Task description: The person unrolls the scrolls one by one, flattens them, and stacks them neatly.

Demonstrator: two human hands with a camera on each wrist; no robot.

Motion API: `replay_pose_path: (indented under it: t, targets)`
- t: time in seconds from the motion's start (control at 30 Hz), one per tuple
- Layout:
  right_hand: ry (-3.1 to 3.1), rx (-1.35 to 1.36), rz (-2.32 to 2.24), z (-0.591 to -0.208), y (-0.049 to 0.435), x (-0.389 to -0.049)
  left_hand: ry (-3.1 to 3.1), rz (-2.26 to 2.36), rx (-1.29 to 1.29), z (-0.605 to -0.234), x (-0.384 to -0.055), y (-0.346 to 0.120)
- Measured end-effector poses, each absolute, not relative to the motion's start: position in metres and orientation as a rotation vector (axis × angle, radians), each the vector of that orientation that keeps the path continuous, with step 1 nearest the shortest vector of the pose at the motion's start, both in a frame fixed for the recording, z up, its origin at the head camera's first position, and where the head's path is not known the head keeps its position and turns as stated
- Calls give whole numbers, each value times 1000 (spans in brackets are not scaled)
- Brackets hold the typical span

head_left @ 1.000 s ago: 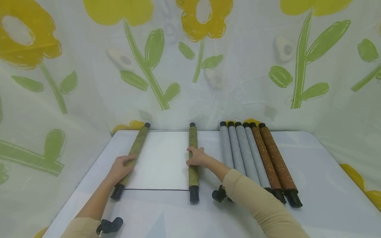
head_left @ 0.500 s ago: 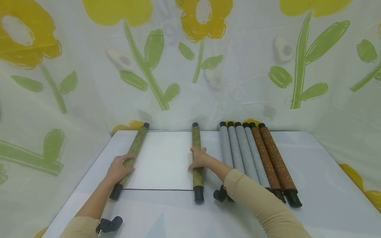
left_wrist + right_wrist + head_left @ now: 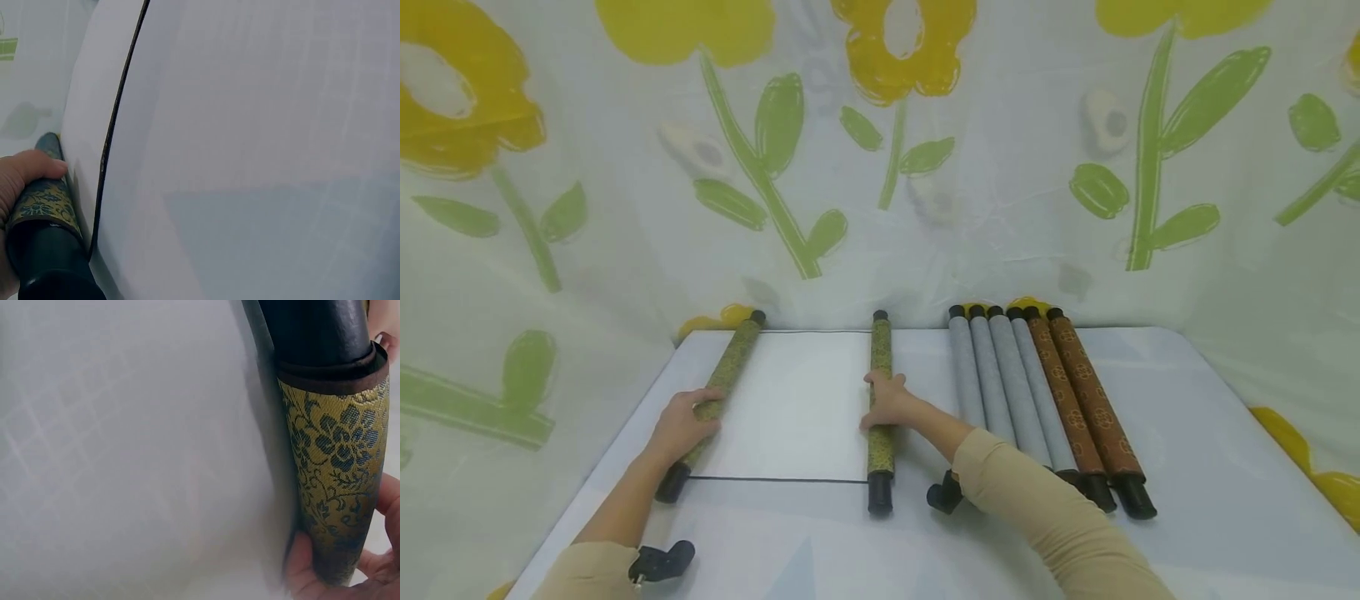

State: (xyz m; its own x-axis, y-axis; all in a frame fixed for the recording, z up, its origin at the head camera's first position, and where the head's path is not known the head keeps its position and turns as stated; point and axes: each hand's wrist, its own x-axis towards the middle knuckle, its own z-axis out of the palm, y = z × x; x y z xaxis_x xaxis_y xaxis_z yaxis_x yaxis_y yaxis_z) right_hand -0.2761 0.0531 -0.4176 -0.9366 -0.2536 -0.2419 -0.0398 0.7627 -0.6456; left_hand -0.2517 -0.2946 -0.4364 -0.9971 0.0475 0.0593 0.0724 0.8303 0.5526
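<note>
A scroll with green-gold floral brocade lies partly unrolled on the table, its white sheet (image 3: 797,408) flat between two rolls. My left hand (image 3: 679,427) grips the left roll (image 3: 735,357), which slants away from me. Around the right roll (image 3: 881,454), nearly straight, my right hand (image 3: 891,402) holds with thumb and fingers. Black knobs cap both rolls. In the left wrist view the thumb lies over the brocade (image 3: 47,203) near the knob (image 3: 56,262). Fingers curl about the patterned roll (image 3: 340,450) in the right wrist view.
Right of the scroll lie several rolled scrolls side by side, grey ones (image 3: 1011,383) and two brown patterned ones (image 3: 1093,400). The white table (image 3: 1210,467) meets a flower-printed curtain (image 3: 1000,208) at its back. A black device is worn at each wrist.
The right roll first moved right, widening the white sheet. Since then both rolls have shifted left with my hands, and the head view has turned slightly.
</note>
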Motion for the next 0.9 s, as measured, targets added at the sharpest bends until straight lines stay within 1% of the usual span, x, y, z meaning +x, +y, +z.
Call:
replay_pose_path:
  t: [0.13,0.27,0.43,0.67,0.9]
  targets:
    - [2635,-251,-962,-418,48,-274,-2974,-885,-57,-438,-249,-302]
    - [2655,-250,-940,-419,47,-274,-2965,-866,-72,-442,-251,-305]
    - [2654,-186,-935,-421,54,-276,-2980,-835,-113,-444,-254,-303]
    - [2608,-147,-888,-419,64,-278,-3013,-776,-127,-439,-250,-305]
    - [2581,-160,-886,-413,73,-275,-3018,-732,-69,-438,-246,-311]
